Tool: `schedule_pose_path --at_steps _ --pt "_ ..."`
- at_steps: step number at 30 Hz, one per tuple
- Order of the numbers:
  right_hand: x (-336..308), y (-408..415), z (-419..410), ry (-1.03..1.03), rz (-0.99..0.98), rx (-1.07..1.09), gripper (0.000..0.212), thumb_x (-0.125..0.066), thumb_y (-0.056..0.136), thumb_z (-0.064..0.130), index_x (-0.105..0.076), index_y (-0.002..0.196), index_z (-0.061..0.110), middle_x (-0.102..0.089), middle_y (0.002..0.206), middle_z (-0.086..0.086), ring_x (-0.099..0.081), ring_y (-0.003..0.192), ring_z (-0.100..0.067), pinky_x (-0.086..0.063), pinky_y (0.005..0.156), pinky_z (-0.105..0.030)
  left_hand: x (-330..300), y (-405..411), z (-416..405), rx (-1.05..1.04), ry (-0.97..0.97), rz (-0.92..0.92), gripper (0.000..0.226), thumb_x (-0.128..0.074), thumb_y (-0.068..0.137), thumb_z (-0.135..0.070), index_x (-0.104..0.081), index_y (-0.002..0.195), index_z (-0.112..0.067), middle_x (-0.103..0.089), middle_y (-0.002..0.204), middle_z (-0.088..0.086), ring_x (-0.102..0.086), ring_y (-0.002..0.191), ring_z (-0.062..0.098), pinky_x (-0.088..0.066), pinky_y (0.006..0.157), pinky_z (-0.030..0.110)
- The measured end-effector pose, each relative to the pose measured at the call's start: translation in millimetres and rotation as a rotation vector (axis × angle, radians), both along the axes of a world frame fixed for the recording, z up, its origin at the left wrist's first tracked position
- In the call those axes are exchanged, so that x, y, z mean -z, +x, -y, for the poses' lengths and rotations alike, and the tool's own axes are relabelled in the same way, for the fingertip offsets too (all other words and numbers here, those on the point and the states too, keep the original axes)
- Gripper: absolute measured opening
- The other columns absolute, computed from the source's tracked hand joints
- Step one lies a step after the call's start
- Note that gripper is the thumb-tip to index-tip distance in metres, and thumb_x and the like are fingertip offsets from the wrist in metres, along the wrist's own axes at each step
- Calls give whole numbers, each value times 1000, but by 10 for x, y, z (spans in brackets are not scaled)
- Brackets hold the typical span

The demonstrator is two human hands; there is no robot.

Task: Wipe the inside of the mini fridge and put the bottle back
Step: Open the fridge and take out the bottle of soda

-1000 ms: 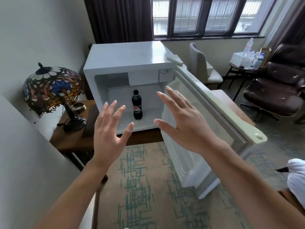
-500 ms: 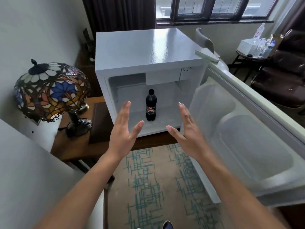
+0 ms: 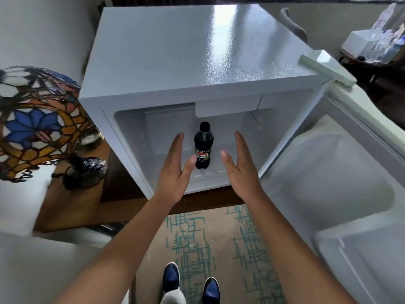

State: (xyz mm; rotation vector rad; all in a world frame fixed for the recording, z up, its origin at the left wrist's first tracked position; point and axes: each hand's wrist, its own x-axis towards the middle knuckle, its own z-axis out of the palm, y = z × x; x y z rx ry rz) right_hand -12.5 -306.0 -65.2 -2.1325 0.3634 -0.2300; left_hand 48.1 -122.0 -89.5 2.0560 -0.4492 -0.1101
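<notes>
**Cola bottle upright in the open mini fridge, both hands held out before it**

The cola bottle [image 3: 203, 145], dark with a black cap, stands upright on the floor of the mini fridge [image 3: 197, 51], near the middle of the white compartment. Its label is too small to read. The left hand [image 3: 174, 172] and right hand [image 3: 241, 170] hover at the fridge mouth, one on each side of the bottle, fingers straight, palms facing inward, grasping nothing. The left thumb overlaps the bottle's lower edge in view; whether it touches cannot be told. The fridge door [image 3: 341, 172] swings open to the fridge's right, cut off by the frame. Left of the fridge, a stained-glass lamp [image 3: 32, 123] is partly cropped and blurred.
</notes>
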Motion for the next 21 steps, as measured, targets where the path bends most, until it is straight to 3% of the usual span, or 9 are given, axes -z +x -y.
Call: schedule_pose_path --at_steps 10,14,18,21 --pt "491 778 -28 158 -66 -25 67 -43 108 43 -8 165 31 -11 172 11 -14 147 5 -14 120 -22 463 785 380 49 -88 -118 72 -36 103 -57 -11 165 -30 -17 162 -25 -17 148 -8 -13 110 -1" --pt "626 926 -98 205 -68 -15 63 -37 110 45 -8 164 32 -15 172 11 -18 152 -1 -17 124 -27 584 905 485 66 -129 -174 74 -31 101 -68 -10 164 -34 -19 166 -21 -22 146 -8 -21 105 -4" --pt "759 976 -130 234 -57 -28 60 -36 111 41 -10 164 31 -25 170 8 -29 153 -8 -27 123 -26 667 918 556 97 -197 -192 87 -26 91 -83 -12 163 -36 -25 167 -17 -30 150 0 -29 112 7" --pt "793 995 -134 265 -43 -18 58 -37 111 35 -14 164 31 -33 165 10 -38 141 2 -30 106 1 725 941 569 85 -195 -158 81 -27 94 -80 -18 162 -37 -35 165 -13 -42 148 7 -41 116 24"
